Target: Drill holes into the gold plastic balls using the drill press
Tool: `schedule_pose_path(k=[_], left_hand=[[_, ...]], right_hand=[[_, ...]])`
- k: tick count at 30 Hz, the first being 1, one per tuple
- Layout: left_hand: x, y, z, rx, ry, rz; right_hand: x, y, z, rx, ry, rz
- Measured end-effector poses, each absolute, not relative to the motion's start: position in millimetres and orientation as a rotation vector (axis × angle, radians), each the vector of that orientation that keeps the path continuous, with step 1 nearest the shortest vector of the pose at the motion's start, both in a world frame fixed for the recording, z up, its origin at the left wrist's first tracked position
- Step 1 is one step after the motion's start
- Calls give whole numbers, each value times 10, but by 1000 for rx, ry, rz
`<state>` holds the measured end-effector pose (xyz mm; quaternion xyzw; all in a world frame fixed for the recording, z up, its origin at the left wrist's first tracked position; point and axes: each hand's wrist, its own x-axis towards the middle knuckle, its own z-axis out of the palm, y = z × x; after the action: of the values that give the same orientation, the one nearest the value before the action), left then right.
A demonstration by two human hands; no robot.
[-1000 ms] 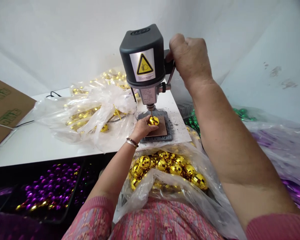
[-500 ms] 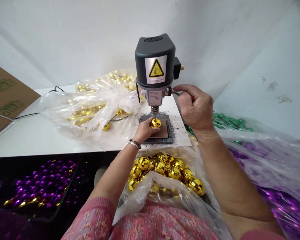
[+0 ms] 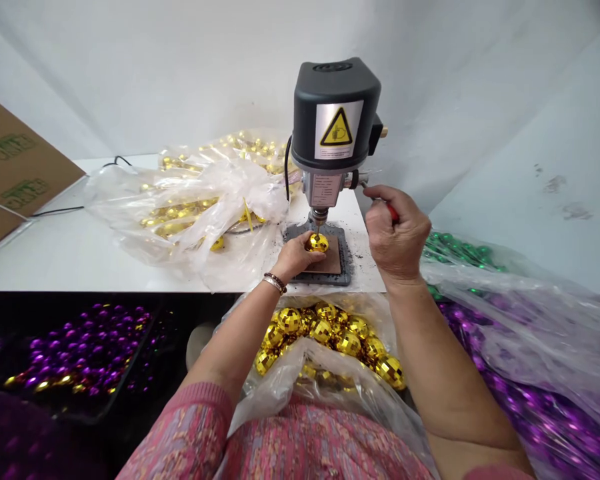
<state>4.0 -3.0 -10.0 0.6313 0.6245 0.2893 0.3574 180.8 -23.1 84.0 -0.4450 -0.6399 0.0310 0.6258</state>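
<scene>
Under the bit of a small drill press, my left hand grips a gold faceted ball between thumb and fingers. The ball rests on a brown board on the press's dark base, and the thin bit meets or nearly meets its top. My right hand is closed around the red-tipped feed lever at the press's right side. Just below the table edge, a clear plastic bag of gold balls lies open in my lap.
Clear bags of gold balls lie on the white table at left, near a cardboard box. A dark bin of purple balls stands lower left. Bagged green balls and purple balls lie at right.
My right hand has lowered slightly relative to the press, and the feed lever has swung with it. My left hand still holds the ball. The camera view has shifted a little.
</scene>
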Motion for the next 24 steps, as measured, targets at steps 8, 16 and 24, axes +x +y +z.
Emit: schedule_pose_path(k=[8, 16, 24], left_hand=[[62, -45, -67, 1603, 1628, 743], [47, -55, -61, 1630, 1650, 714], [48, -58, -63, 1641, 1627, 736]], right_hand=[[1768, -225, 751, -1008, -1392, 106], [1768, -218, 548, -985, -1362, 152], [1738, -108, 940, -974, -1272, 185]])
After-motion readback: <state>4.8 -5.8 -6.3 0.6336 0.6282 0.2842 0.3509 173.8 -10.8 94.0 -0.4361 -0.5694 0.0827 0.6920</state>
